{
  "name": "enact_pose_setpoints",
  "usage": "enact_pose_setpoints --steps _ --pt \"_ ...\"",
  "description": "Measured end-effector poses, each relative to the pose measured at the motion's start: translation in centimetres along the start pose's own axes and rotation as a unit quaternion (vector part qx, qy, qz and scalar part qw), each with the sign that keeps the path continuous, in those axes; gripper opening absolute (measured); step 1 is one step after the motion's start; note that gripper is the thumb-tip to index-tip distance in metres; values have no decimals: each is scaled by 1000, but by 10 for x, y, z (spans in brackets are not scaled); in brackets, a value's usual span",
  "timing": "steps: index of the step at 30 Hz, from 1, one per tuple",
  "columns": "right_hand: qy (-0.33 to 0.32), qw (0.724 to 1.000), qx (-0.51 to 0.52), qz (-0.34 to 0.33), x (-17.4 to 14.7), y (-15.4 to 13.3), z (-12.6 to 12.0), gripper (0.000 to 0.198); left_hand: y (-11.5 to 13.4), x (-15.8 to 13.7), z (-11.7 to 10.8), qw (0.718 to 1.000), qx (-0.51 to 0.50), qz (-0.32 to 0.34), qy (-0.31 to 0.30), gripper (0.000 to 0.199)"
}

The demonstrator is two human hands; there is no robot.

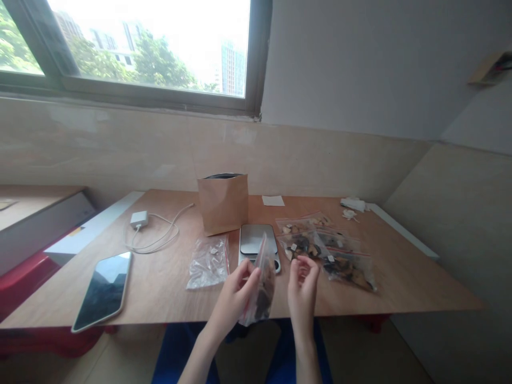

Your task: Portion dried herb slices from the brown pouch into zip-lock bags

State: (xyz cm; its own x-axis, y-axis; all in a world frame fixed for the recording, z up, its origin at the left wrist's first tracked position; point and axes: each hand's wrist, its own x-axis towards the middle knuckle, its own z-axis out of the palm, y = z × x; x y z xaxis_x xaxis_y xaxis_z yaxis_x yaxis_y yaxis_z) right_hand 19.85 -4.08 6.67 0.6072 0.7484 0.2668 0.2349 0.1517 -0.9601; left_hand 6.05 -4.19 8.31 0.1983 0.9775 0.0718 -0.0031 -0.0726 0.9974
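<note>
My left hand pinches a clear zip bag by its side edge, in front of the scale. The bag hangs upright and turned edge-on, with dark and brown pieces inside. Just right of it, my right hand is raised apart from the bag with its fingers curled toward the thumb; anything in them is too small or hidden to make out. The kitchen scale, with a silver plate, lies behind the held bag and is partly covered by it. Several filled zip bags lie beyond my right hand.
An almost flat clear bag lies left of the scale. Behind it stands an open brown paper pouch. A tablet, a white charger with cable, a white paper and a crumpled white item rest on the table.
</note>
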Motion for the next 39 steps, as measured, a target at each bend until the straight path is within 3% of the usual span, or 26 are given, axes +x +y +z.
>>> enact_pose_setpoints --steps 4,6,10,15,20,23,26,28,29,34,39 --pt "-211 977 30 -3 -16 -20 9 27 -5 2 9 995 -50 -9 88 34" --pt "-269 962 35 3 -23 -28 14 23 -7 2 13 990 -81 -45 103 37" --pt "-285 959 14 2 -29 -35 16 20 -7 -1 13 987 -93 -100 82 45" --pt "-322 946 32 8 -25 -36 9 21 -6 0 8 997 -25 -39 59 34" --pt "-325 945 42 19 -27 -36 8 22 -9 0 6 999 7 -4 50 34" --pt "-295 955 31 4 -27 -30 11 21 -9 -4 2 997 50 11 54 34" --pt "-154 988 3 -9 -18 -17 7 18 -8 -6 -8 991 70 22 111 33" --pt "-56 998 13 7 -8 -8 1 20 -7 -7 -18 986 75 26 148 33" --pt "-37 999 31 16 -4 -5 -2 22 -7 -6 -22 985 78 25 150 34" --pt "-75 990 121 8 -5 -15 -5 27 -10 -7 -22 988 -15 7 153 39" --pt "-90 979 182 20 -20 -34 4 24 -31 -4 -1 945 -230 -7 231 40"
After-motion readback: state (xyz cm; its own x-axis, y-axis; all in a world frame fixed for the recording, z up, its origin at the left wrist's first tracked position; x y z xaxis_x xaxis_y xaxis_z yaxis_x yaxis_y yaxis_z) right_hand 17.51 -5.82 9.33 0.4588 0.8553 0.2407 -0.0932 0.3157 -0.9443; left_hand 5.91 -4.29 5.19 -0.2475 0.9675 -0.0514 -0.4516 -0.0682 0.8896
